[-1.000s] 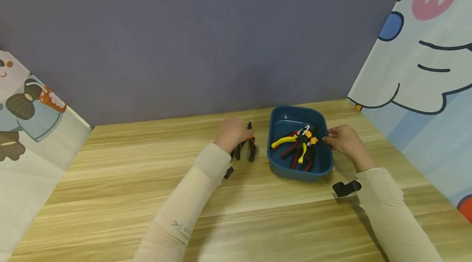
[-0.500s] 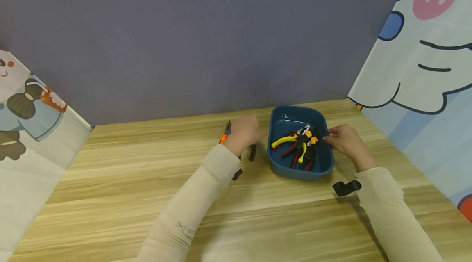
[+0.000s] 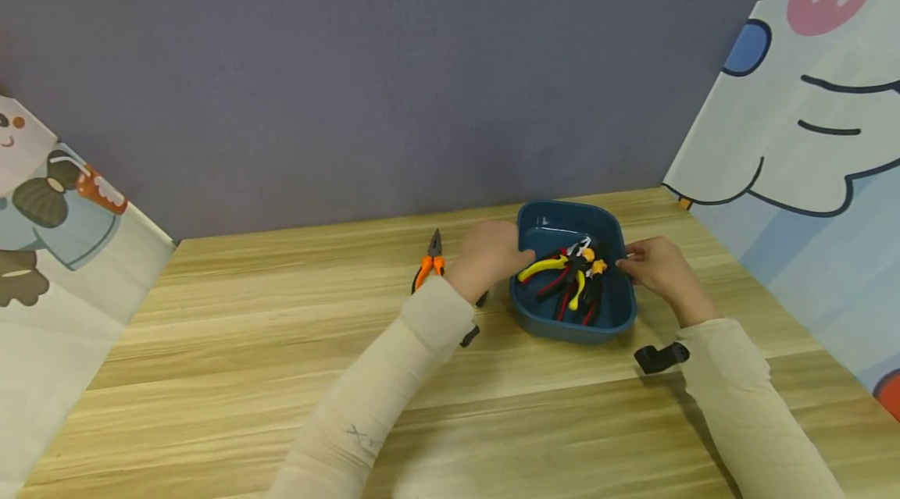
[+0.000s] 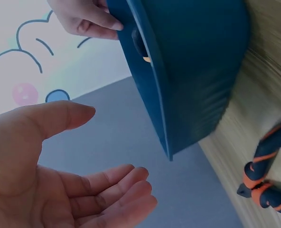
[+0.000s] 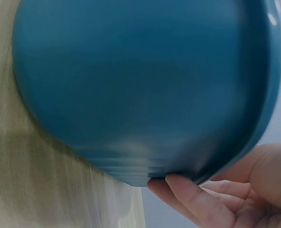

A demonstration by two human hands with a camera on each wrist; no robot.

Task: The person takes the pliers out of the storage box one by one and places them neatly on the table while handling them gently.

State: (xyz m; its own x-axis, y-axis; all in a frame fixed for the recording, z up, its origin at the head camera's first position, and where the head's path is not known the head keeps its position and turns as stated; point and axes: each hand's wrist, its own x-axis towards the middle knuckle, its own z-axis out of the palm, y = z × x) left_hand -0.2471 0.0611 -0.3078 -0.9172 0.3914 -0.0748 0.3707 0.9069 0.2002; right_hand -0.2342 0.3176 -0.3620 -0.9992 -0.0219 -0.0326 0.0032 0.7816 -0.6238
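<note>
My left hand [image 3: 487, 255] hovers by the near-left rim of a blue plastic bin [image 3: 571, 333]. In the left wrist view its thumb and fingers are spread apart with nothing between them. My right hand [image 3: 657, 271] pinches the bin's right rim, thumb on one side and fingers on the other. Several pliers with yellow, red and black handles [image 3: 541, 268] lie inside the bin. Left of it, orange-and-black pliers [image 3: 434, 260] rest on the table, jaws pointing to the back. A second pair [image 4: 260, 184], black with orange stripes, lies mostly hidden beneath my left hand in the head view.
The wood-grain table [image 3: 232, 343] ends at a grey partition [image 3: 351, 93] behind the bin. Cartoon-printed panels [image 3: 808, 132] stand on both sides. A black wrist mount [image 3: 661, 358] sticks out at my right sleeve.
My left hand has moved right from above the loose pliers to the bin's left rim, uncovering the orange-and-black pair and covering the other. My right hand and the bin stay still.
</note>
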